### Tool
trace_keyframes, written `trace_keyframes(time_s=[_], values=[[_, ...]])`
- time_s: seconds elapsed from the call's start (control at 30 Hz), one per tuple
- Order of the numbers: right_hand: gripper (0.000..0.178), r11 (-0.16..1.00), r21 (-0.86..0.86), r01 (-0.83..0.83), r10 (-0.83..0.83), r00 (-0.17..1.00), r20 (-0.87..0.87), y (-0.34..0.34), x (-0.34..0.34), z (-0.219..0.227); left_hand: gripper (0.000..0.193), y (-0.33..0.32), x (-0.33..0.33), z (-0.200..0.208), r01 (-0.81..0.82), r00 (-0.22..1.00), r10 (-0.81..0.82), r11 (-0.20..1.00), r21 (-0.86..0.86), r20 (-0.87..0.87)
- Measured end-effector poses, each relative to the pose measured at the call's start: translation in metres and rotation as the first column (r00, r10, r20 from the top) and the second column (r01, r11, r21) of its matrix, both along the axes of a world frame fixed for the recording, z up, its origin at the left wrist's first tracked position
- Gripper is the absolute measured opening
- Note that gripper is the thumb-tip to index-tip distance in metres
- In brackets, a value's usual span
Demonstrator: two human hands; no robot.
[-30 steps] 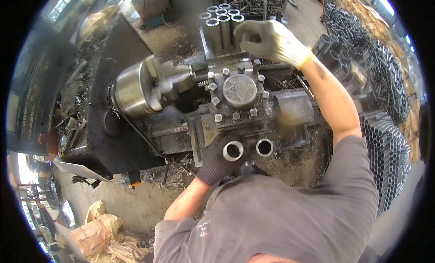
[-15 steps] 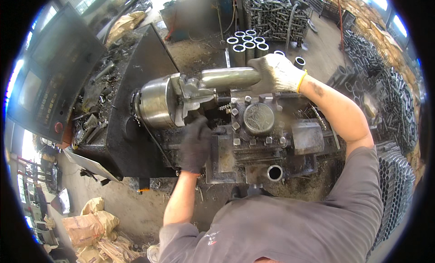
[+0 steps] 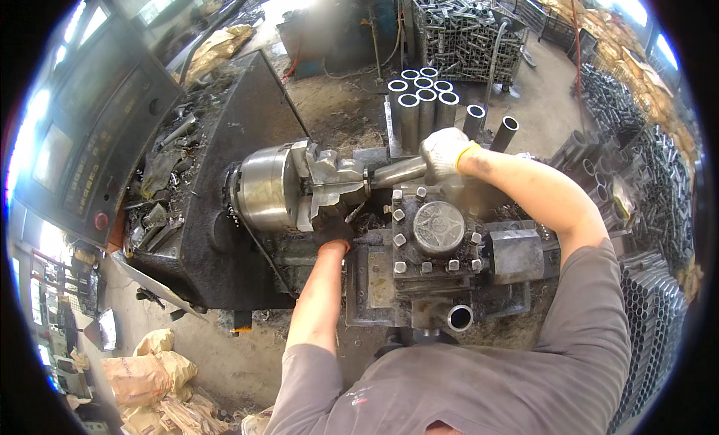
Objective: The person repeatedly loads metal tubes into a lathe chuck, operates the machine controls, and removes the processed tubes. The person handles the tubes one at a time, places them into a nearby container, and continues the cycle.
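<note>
At the far left of the frame a control panel point(image 3: 90, 135) is mounted beside the lathe. The lathe chuck point(image 3: 266, 188) is seen left of centre, with a steel tube point(image 3: 393, 171) seated in its jaws and projecting toward the right. Half a second earlier the tube was held nearer the chuck mouth at a similar angle. The left hand point(image 3: 333, 229), in a dark glove, is placed just below the chuck jaws; its grip cannot be determined, whereas earlier it was lower, over the carriage. The tool post point(image 3: 438, 229) is located at centre. The right hand point(image 3: 443, 154), in a light glove, is closed around the tube's free end. Upright cut tubes point(image 3: 423, 98) are stacked above, at upper centre.
</note>
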State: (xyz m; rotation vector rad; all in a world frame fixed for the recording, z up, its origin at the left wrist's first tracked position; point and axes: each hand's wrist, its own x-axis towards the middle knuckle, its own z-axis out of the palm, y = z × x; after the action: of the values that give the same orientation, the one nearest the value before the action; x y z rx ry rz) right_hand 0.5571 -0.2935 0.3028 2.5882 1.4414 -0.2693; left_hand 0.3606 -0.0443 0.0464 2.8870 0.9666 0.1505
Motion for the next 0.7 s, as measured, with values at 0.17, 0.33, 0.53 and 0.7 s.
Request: trace_keyframes(time_s=[0.17, 0.33, 0.53, 0.7], values=[[0.038, 0.982, 0.144, -0.123, 0.138, 0.986, -0.096, -0.003, 0.014, -0.047, 0.046, -0.034, -0.128, 0.054, 0.269, 0.923, -0.258, 0.963, -0.002, 0.286], [0.051, 0.977, 0.189, -0.099, 0.149, 0.951, -0.271, -0.008, 0.04, -0.09, 0.025, -0.031, -0.288, 0.013, 0.053, 0.396, 0.754, 0.55, -0.833, 0.524], [0.057, 0.99, 0.138, 0.009, 0.042, 0.932, -0.36, 0.0, 0.043, -0.095, 0.051, 0.078, -0.394, -0.019, 0.174, -0.171, 0.964, 0.234, -0.957, 0.204], [0.054, 0.977, 0.208, -0.041, 0.112, 0.934, -0.34, 0.0, 0.038, -0.078, 0.052, 0.102, -0.418, -0.009, 0.297, -0.042, 0.999, 0.0, -0.955, -0.013]])
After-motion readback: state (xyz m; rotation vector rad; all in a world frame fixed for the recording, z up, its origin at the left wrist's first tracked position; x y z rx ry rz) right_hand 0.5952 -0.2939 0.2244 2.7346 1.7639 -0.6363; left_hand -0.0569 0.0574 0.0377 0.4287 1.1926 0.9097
